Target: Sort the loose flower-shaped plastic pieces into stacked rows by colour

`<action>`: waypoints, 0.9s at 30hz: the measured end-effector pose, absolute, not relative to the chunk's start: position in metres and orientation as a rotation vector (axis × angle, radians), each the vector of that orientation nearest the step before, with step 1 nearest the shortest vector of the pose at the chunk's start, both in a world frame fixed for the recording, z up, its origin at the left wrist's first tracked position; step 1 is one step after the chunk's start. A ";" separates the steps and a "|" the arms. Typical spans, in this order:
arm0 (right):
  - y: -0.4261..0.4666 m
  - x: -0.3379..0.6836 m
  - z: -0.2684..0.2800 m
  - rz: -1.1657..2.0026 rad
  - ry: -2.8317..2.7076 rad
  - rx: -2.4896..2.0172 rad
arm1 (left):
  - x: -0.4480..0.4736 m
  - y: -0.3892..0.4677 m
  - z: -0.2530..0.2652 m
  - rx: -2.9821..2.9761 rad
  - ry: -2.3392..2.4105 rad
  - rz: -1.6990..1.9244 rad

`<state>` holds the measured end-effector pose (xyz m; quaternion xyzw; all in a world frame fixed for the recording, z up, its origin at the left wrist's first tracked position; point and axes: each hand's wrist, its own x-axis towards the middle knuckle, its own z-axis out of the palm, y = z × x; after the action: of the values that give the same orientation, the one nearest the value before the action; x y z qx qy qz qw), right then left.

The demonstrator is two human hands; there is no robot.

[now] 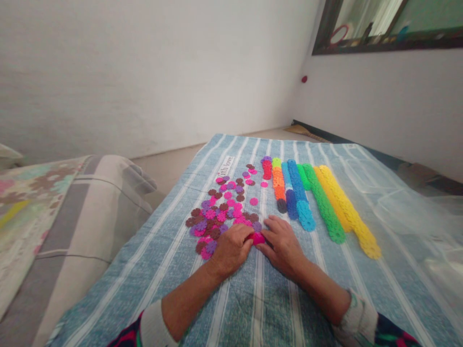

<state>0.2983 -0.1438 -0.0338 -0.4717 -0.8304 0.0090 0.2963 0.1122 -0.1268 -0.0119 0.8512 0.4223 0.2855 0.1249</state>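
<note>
Between my two hands is a short stack of bright pink snowflake discs. My left hand has its fingers closed on the left end of this stack. My right hand pinches the right end with thumb and fingers. Beside and beyond my left hand spreads a loose pile of pink, purple and brown discs. Past my right hand lie rows of overlapped discs sorted by colour: an orange row, a blue row, a green row and a yellow row.
A blue-and-white striped cloth covers the table. Clear plastic bags lie along the right side. At the left stands a covered seat with a flowered cloth. White walls and a window are behind.
</note>
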 end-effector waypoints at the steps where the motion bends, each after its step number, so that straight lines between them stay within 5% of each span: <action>1: -0.144 0.298 -0.034 0.037 -2.209 -1.251 | 0.112 -0.127 -0.012 2.479 1.224 0.832; 27: -0.141 0.299 -0.041 0.195 -2.003 -1.026 | 0.110 -0.130 -0.007 2.428 1.175 0.762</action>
<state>0.2986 -0.1410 -0.0409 -0.4106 -0.8018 0.0779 0.4271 0.1099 -0.1303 -0.0074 0.8539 0.4131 0.2679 0.1685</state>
